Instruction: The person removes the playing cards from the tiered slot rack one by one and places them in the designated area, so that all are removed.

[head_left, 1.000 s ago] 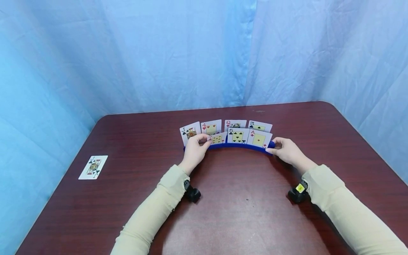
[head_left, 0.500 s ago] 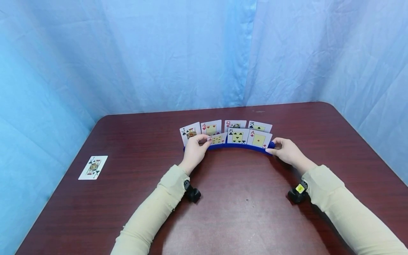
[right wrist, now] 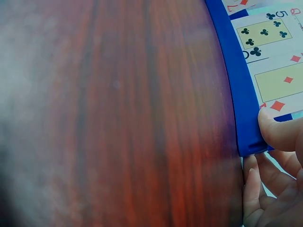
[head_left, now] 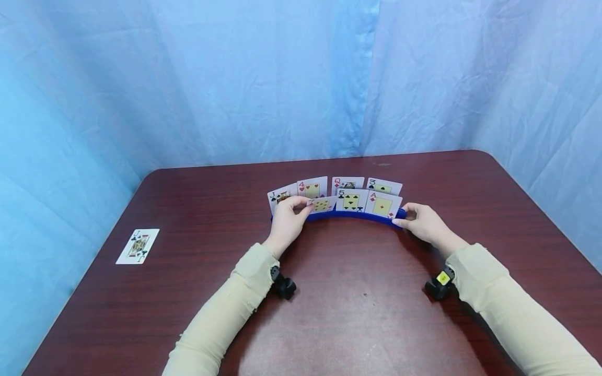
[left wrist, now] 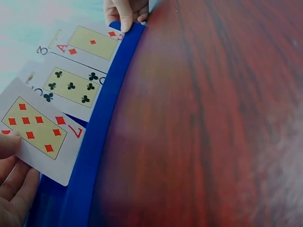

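Note:
A curved blue card holder [head_left: 348,214] stands toward the back of the table. My left hand [head_left: 288,223] pinches the seven of diamonds [left wrist: 40,127] by its left side, at the holder's front row. The card tilts, and its lower corner overlaps the blue front rail; I cannot tell whether it sits in the slot. My right hand [head_left: 425,222] grips the holder's right end between thumb and fingers. Beside the seven stand the five of clubs [head_left: 351,201] and ace of diamonds [head_left: 383,204]. Behind are the jack of spades [head_left: 284,192], partly hidden, four of hearts [head_left: 312,186], queen of diamonds [head_left: 347,182] and three of spades [head_left: 384,185].
A jack of clubs [head_left: 138,246] lies face up on the left part of the dark red-brown table [head_left: 357,313]. Pale blue curtains [head_left: 263,78] hang behind the table and at both sides.
The seven of diamonds has shifted slightly right and its top edge is more level. The jack of spades behind has slid slightly right and lower. My right hand holds its place.

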Demonstrator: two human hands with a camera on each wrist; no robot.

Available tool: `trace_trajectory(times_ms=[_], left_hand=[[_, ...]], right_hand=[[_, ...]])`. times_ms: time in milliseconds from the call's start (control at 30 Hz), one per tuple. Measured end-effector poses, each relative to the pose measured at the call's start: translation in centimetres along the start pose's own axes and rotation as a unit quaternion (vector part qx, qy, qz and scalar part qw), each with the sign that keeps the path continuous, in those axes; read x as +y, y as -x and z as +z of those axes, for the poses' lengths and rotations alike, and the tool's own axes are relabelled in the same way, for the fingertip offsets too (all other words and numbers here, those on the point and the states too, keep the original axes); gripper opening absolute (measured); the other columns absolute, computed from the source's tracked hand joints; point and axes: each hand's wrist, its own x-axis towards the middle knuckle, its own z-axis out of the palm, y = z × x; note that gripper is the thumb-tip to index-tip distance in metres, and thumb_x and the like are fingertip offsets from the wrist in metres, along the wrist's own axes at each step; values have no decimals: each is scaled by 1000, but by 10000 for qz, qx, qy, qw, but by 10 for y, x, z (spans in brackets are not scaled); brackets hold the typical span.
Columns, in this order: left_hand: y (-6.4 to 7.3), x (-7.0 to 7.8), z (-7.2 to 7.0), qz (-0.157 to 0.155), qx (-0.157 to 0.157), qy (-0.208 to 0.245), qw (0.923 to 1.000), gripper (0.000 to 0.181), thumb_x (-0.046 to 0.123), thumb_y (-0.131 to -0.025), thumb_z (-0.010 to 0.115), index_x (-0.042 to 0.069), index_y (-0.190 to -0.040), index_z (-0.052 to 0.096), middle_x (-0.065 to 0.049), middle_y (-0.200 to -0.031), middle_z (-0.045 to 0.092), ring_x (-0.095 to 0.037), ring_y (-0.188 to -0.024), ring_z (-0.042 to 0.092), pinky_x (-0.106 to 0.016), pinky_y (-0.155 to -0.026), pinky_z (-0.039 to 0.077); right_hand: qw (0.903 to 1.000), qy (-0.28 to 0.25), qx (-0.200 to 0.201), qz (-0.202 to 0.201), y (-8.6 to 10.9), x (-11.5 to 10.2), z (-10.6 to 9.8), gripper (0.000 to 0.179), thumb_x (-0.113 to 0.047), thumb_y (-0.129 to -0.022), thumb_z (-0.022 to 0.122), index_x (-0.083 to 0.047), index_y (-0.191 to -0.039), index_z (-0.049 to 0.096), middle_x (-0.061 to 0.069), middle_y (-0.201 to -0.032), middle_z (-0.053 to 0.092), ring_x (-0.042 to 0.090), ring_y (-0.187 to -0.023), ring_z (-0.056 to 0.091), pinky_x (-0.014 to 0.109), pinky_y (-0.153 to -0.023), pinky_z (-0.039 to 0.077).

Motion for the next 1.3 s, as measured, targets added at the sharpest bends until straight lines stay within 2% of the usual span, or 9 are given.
trace_trajectory(times_ms=[167,567,700,867,1067,1300], left_hand=[[2,7,-5,258,-29,97,9996,10,9,-88,66,2,-92,72,-12,-91,70,-20,-82,65,-30,-73,54],[15,24,-26,398,-173,-67,9990,11,8,-87,67,3,-95,72,-10,-94,70,-19,-83,65,-30,-74,55],[20,24,-32,461,-167,-179,9986,9,7,-86,67,3,-94,72,-10,-92,71,-19,-82,65,-30,-73,55],[28,23,-41,599,-204,-327,9975,8,6,-86,68,3,-92,72,-9,-90,70,-17,-81,63,-28,-73,52],[34,24,-56,568,-258,-462,9970,9,6,-86,68,3,-93,71,-10,-91,69,-18,-79,62,-29,-68,53],[42,22,-75,510,-294,-536,9968,10,5,-85,69,2,-94,72,-10,-93,70,-19,-82,64,-34,-70,56]], right_hand=[[10000,-26,47,-84,0,0,0,19,-15,-91,62,2,-93,54,11,-78,64,17,-65,53,29,-64,39],[10000,-36,27,9,0,0,1,20,-17,-91,63,1,-93,54,15,-85,65,19,-69,54,30,-66,40],[10000,-24,30,63,1,-1,1,21,-18,-91,63,1,-94,55,17,-90,65,21,-72,54,30,-68,40],[10000,-27,14,91,1,-2,0,22,-19,-91,63,1,-95,55,16,-88,64,21,-72,54,30,-68,41],[9999,-59,11,117,0,-1,0,22,-19,-91,63,1,-95,54,17,-89,64,21,-73,53,28,-67,40],[9999,-99,-32,123,0,-1,1,22,-18,-91,63,1,-94,54,15,-86,64,20,-72,53,29,-67,40]])
